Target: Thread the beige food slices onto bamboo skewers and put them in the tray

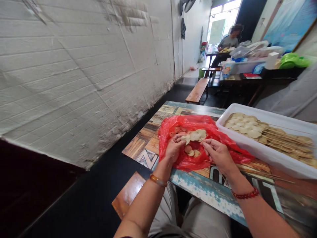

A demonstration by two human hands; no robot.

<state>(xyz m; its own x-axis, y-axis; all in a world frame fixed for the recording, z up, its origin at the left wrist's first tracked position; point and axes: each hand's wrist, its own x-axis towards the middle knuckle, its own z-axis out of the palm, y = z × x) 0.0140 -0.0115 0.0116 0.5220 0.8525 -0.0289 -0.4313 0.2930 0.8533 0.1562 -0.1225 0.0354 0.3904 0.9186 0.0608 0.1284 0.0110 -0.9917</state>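
Note:
My left hand [176, 145] is closed, its fingertips pinching a thin pale slice [186, 138] that looks like potato. My right hand [216, 151] is also closed, thumb against fingers, on what seems to be a thin wooden skewer, mostly hidden by the hand. Between and just beyond the fingertips is a cluster of pale round slices [198, 135]. Beneath both hands a crumpled red plastic bag [170, 124] lies spread on the table, with several loose round slices [190, 151] in it. Bare skewers [262, 172] rest on the tabletop under and beside my right forearm.
A white plastic tub [257, 158] at the right holds many skewered slices [244, 124]. The patterned table [138, 143] stands near a white wall [86, 66]. Benches [198, 90] and a cluttered table are farther back, where another person [229, 40] sits.

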